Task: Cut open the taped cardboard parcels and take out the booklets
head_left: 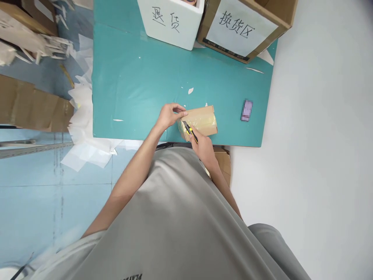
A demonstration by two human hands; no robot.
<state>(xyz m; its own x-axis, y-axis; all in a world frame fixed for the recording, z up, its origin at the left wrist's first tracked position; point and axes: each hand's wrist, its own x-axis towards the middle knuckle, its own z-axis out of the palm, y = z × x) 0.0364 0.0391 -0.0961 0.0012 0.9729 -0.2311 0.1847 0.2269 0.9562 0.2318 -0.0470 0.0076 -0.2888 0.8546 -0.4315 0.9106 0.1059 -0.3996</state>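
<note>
A small cardboard box (pixel 204 119) wrapped in shiny clear tape lies near the front edge of the green table (pixel 140 89). My right hand (pixel 203 148) is closed around a yellow and black box cutter (pixel 190 131), whose tip points up and left over the box's left end. At the box's upper left corner, my left hand (pixel 170 116) has thumb and fingers drawn together, touching the box there. Whether those fingers pinch a bit of tape or the box's edge is too small to make out.
At the back stand a white bin (pixel 175 27) and an open cardboard box (pixel 239 31), both with handwritten signs. A blurred purple item (pixel 246 110) lies at the right. Paper scraps (pixel 190 91) dot the table; white sheets (pixel 84 120) are heaped on the left.
</note>
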